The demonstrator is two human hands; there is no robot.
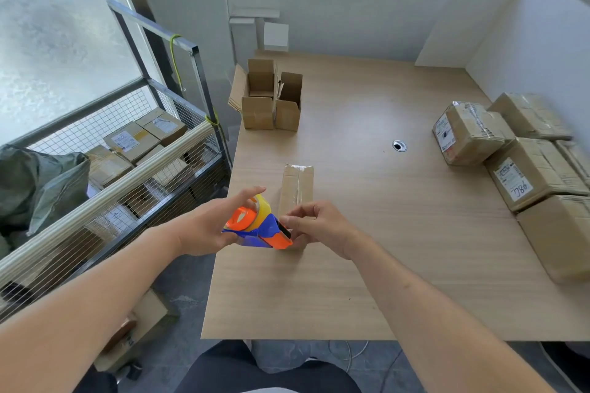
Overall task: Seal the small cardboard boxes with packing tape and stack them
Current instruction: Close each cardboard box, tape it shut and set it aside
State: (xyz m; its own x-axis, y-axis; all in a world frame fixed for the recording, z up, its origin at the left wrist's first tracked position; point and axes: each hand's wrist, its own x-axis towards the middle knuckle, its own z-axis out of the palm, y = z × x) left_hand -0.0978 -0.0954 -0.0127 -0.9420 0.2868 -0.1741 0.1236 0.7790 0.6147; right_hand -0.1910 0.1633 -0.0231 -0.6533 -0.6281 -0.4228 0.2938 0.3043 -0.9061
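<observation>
Head view: my left hand (pixel 207 226) holds the tape dispenser (pixel 255 226); right hand (pixel 314 225) pinches at its cutter end, likely the tape tip. The box (pixel 296 190) lies just beyond, long axis running away, nearer the right hand.
</observation>
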